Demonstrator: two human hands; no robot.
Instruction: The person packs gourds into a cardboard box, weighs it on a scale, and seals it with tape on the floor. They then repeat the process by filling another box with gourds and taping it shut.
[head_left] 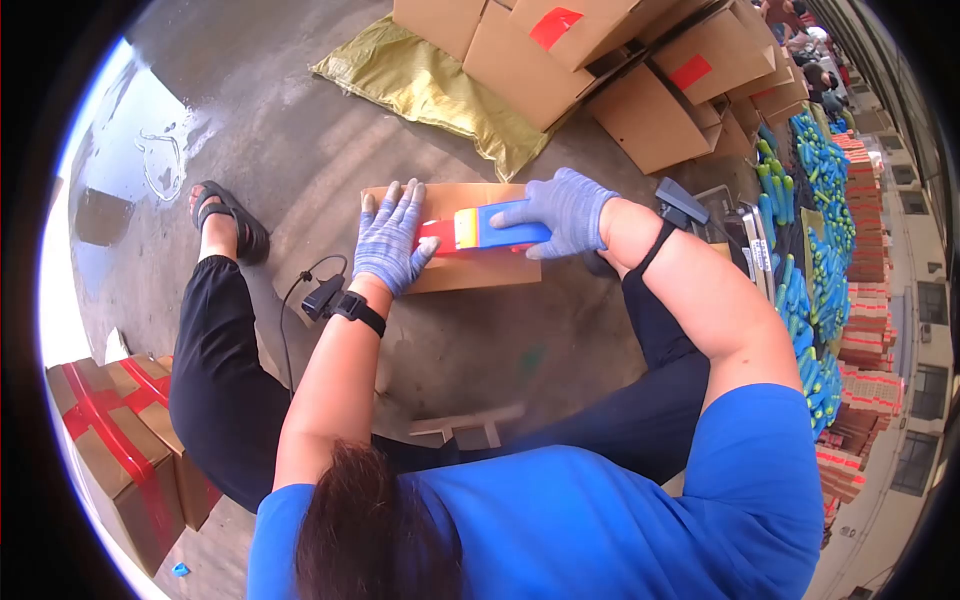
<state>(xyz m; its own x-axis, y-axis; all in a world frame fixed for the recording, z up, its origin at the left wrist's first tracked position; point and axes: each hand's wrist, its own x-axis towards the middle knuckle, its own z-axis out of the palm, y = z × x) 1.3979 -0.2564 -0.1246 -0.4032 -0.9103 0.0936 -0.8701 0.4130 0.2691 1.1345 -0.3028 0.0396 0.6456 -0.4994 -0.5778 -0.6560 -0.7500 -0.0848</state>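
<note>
A cardboard box (490, 277) lies on the floor between my legs, with a strip of red tape (428, 238) along its top. My left hand (388, 238), in a blue-grey knit glove, presses on the left end of the box, fingers spread and thumb over the tape. In a matching glove, my right hand (570, 213) grips a blue tape dispenser (515, 236) with a yellow front end. The dispenser rests against the box top, its yellow end towards my left hand. Part of its handle is hidden under my fingers.
Open cardboard boxes (640, 120) are heaped ahead, beside a yellow woven sack (440, 90). Taped boxes (130, 450) stand at left. Blue-wrapped green vegetables (820, 190) are piled at right, near a metal device (755, 240). People (790, 25) are far off, top right.
</note>
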